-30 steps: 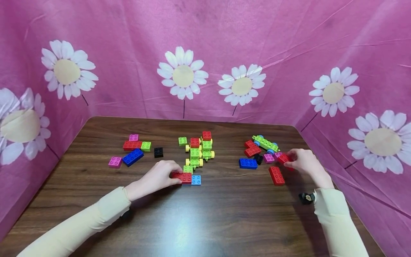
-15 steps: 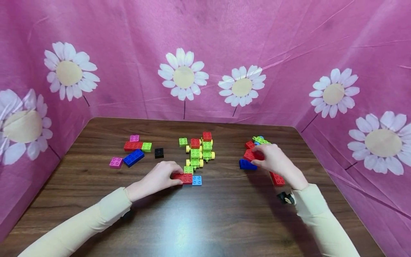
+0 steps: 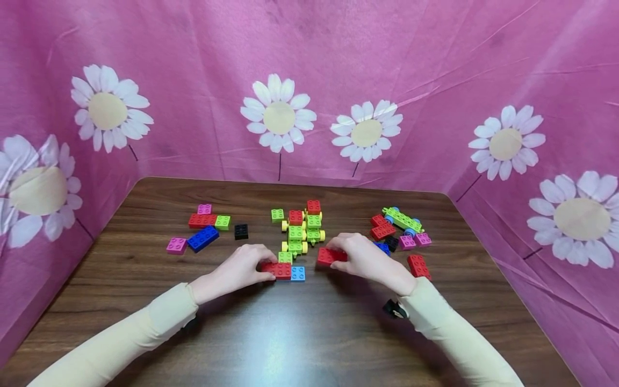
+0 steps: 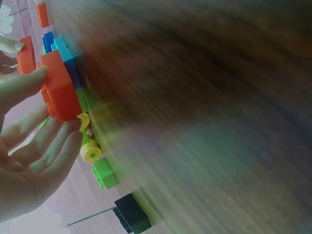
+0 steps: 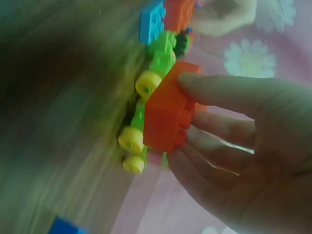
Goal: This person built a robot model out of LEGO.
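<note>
Over the counter (image 3: 227, 338), our right hand (image 3: 365, 259) pinches a red brick (image 3: 326, 257), brought across from the cluster (image 3: 382, 231) at two o'clock; at nine o'clock our left hand (image 3: 236, 269) grips a second brick (image 3: 284, 271), so both now are near.

head: bright, fairly sharp | white glare on near tabletop (image 3: 273, 349) | wrist views: dimmer, hazy, wood grain blurred

Red brick (image 3: 282, 271): left end hidden by left hand (image 3: 238, 267). Second red brick (image 3: 326, 257): right end behind right hand (image 3: 365, 257). Blue brick (image 3: 383, 248) just beyond, partly covered. Both sleeves (image 3: 111, 338) cut off at head view's near edge. Worktop (image 4: 219, 122) blurred in left wrist view. Black item (image 3: 394, 309) near right hand: too small to tell.
</note>
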{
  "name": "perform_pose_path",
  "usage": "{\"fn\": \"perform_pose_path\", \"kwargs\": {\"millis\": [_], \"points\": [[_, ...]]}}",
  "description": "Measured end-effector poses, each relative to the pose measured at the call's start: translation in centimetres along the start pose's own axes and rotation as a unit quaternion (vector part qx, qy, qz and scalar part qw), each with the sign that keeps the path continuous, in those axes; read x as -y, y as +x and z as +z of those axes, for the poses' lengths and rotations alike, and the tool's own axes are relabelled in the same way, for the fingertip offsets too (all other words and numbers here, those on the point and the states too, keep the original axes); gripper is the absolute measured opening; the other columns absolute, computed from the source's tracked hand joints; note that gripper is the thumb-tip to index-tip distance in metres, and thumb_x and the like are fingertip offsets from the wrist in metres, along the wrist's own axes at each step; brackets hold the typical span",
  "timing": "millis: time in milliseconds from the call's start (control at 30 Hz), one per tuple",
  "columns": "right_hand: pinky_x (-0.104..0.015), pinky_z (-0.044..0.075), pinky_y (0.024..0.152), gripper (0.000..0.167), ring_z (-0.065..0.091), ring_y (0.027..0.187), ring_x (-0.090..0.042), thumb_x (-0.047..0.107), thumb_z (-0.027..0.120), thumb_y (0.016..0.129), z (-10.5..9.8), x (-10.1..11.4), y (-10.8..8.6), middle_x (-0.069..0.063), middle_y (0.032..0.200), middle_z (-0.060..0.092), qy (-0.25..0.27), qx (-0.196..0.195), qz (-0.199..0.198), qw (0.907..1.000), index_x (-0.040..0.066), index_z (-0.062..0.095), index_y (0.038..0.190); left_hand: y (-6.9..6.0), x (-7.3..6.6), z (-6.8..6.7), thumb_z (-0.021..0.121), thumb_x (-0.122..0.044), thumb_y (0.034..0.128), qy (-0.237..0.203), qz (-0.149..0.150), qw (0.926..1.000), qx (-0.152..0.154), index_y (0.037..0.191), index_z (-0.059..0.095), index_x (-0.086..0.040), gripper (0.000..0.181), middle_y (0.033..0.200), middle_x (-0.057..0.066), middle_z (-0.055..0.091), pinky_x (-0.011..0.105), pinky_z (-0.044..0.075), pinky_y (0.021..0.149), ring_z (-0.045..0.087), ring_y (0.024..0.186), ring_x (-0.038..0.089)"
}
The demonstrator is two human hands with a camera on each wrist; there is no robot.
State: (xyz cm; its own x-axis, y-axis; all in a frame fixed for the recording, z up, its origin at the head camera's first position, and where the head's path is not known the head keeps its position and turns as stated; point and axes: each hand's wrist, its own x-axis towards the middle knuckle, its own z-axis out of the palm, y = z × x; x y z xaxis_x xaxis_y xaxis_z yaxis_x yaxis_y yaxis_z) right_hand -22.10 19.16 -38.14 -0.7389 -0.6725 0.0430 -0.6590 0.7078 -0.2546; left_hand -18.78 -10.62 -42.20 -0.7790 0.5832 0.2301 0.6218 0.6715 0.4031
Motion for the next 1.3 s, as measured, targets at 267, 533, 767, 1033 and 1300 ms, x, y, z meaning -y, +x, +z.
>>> {"fn": "perform_pose_path", "kwargs": {"millis": [267, 533, 767, 1033, 1300], "points": [[-0.034, 0.058, 0.088, 0.033, 0.069, 0.097, -0.016, 0.021, 0.080, 0.083, 1.7, 1.8, 1.1, -0.005, 0.108, 0.074, 0.019, 0.012, -0.061, 0.9979, 0.008, 0.072, 0.113, 0.1, 0.0, 0.3, 0.083, -0.021, 0.0794, -0.002, -0.003, 1.0000, 0.001, 0.096, 0.075, -0.007, 0.023, 0.091, 0.003, 0.074, 0.026, 0.053, 0.071, 0.063, 0.080, 0.013], [-0.029, 0.057, 0.084, 0.030, 0.068, 0.093, -0.012, 0.022, 0.078, 0.085, 3.3, 2.3, 1.8, -0.003, 0.106, 0.075, 0.018, 0.009, -0.090, 0.9958, 0.009, 0.073, 0.111, 0.2, -0.3, 0.4, 0.083, -0.022, 0.0798, -0.006, -0.004, 1.0000, 0.005, 0.097, 0.076, -0.008, 0.023, 0.091, 0.002, 0.073, 0.024, 0.052, 0.070, 0.062, 0.079, 0.010], [-0.028, 0.057, 0.085, 0.028, 0.068, 0.094, -0.013, 0.019, 0.077, 0.086, 3.7, 2.5, 1.9, -0.003, 0.107, 0.074, 0.031, 0.002, -0.100, 0.9945, 0.010, 0.072, 0.112, 0.2, -0.3, 0.4, 0.083, -0.023, 0.0799, -0.008, -0.004, 0.9999, 0.007, 0.096, 0.076, -0.009, 0.023, 0.091, 0.001, 0.073, 0.022, 0.050, 0.069, 0.060, 0.077, 0.008], [-0.029, 0.058, 0.084, 0.024, 0.069, 0.095, -0.013, 0.020, 0.076, 0.087, 4.3, 2.9, 1.9, -0.003, 0.104, 0.073, 0.013, -0.037, -0.113, 0.9928, 0.009, 0.074, 0.109, 0.3, -0.3, 0.4, 0.083, -0.023, 0.0800, -0.009, -0.004, 0.9999, 0.007, 0.096, 0.076, -0.009, 0.023, 0.090, 0.001, 0.073, 0.022, 0.050, 0.069, 0.061, 0.077, 0.009], [-0.028, 0.058, 0.080, 0.020, 0.068, 0.089, -0.014, 0.019, 0.078, 0.085, 4.6, 3.1, 2.0, -0.003, 0.098, 0.072, 0.014, -0.050, -0.111, 0.9925, 0.008, 0.075, 0.101, 0.4, -0.3, 0.4, 0.082, -0.024, 0.0811, -0.013, -0.008, 0.9998, 0.010, 0.097, 0.077, -0.008, 0.023, 0.092, 0.002, 0.075, 0.026, 0.054, 0.073, 0.066, 0.081, 0.011]]}}
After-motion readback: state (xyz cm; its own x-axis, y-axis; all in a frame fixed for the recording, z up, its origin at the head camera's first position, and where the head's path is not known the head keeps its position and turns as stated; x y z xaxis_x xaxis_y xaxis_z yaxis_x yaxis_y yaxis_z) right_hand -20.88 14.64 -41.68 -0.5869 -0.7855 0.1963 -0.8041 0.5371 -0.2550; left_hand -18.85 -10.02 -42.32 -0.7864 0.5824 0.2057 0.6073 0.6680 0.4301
